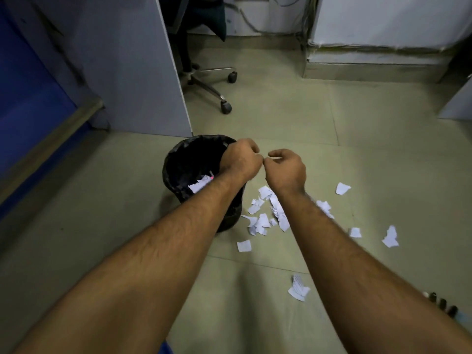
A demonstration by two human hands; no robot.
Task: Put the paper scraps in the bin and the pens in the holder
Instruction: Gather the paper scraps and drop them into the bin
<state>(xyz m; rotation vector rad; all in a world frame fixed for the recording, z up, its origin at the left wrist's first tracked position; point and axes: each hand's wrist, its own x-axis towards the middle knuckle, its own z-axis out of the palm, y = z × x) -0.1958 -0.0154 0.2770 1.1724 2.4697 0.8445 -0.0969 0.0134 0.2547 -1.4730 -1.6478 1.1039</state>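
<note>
Three dark pen caps [443, 304] poke out from behind the right forearm at the near right edge, the rest hidden. About a dozen torn white paper scraps [260, 221] with ragged edges lie scattered on the smooth tiled floor [332, 123], just right of the round bin [178, 162] lined with crinkled black plastic; more scraps inside. Left hand [240, 162] and right hand [287, 169] hang curled by its far rim; contents unclear

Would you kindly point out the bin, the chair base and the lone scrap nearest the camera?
bin [178, 152]: head view, left rim of the black liner.
chair base [208, 89]: head view, metal leg toward the near caster.
nearest scrap [298, 288]: head view, middle of the crumpled paper.
</note>
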